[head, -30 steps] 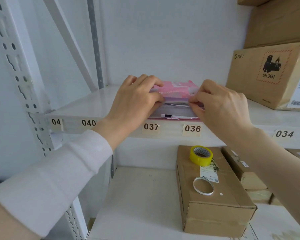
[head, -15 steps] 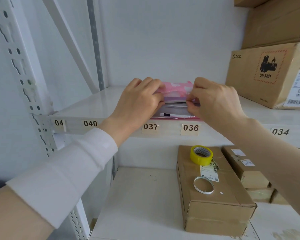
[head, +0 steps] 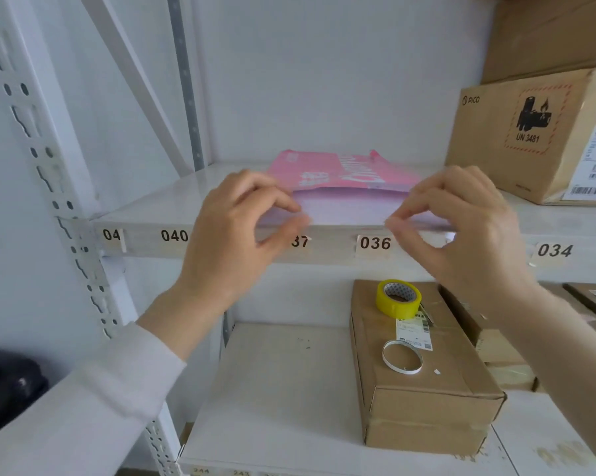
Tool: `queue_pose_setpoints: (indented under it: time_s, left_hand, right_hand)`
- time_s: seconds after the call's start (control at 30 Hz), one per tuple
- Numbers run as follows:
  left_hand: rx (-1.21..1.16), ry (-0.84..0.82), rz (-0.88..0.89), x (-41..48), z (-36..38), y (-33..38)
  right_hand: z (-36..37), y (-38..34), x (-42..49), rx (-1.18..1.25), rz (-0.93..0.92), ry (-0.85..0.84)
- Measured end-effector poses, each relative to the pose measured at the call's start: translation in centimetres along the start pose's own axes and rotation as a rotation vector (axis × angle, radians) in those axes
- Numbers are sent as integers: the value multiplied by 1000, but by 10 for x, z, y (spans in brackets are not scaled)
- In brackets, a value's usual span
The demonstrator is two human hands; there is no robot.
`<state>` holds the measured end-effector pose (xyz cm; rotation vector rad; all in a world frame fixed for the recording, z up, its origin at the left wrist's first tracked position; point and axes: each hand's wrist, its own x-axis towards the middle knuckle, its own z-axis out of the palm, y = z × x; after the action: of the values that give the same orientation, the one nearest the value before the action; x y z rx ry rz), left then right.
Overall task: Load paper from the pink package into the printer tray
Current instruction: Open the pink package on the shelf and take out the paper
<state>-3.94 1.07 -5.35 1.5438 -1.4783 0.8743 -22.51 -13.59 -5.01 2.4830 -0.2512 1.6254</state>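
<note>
A white metal shelving unit carried everything. Its upper shelf board, edged with numbered labels such as 040, 036 and 034, bore a flat pink paper package at the front edge and a brown cardboard box marked PICO to the right. The lower white shelf board bore a long brown cardboard carton, with more brown cartons just beside it on the right.

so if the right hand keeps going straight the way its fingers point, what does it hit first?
Probably the white paper stack at the open mouth of the pink package. The right hand points left and slightly into the shelf, fingertips right at the stack's front right edge. Depth is unclear; contact can't be confirmed.
</note>
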Motion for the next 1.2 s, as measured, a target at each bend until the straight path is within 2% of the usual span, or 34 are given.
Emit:
queue_pose_setpoints:
  time_s: [0.07, 0.13, 0.23, 0.3, 0.33, 0.43, 0.5, 0.6, 0.67, 0.83, 0.93, 1.03, 1.2]
  left_hand:
    - [-97, 67, -274, -6, -12, -2]
    - [-194, 77, -564, -9, -22, -8]
    - [-476, -198, -901, -6, -29, -13]
    - [-650, -406, -1035, -1, -29, -11]
    - [-731, -460, -1079, 2, -28, -8]
    - [-862, -518, -1130, 13, -26, -5]
    - [-949, -520, -1158, 17, -24, -2]
    - [-1076, -424, -1199, 15, -24, 5]
    - [-1074, -406, -1198, 6, -28, 10]
    - [-1145, -547, -1165, -11, -37, 13]
    - [-1124, -492, -1174, -1, -31, 10]
    - [-1113, -529, -1174, 6, -22, 9]
    - [-1087, -598, -1154, -6, -30, 10]
  right_hand:
    - [-12, -3, -1, 127, 307, 15]
    - [-21, -4, -2, 211, 706, 9]
    - [-25, -5, -2, 455, 1161, -170]
    - [-24, -6, 1, 738, 1364, -300]
    - [-23, -7, 3, 873, 1430, -361]
    - [-20, -7, 9, 1099, 1475, -424]
    - [-19, -8, 13, 1138, 1461, -381]
    - [-20, -13, 12, 1125, 1456, -367]
    - [-26, -15, 4, 1125, 1454, -387]
    - [-44, -16, -21, 1114, 1398, -497]
    - [-46, -15, -24, 1114, 1371, -568]
    - [-48, -14, -19, 1118, 1355, -634]
    - [-40, -2, -1, 1165, 1442, -530]
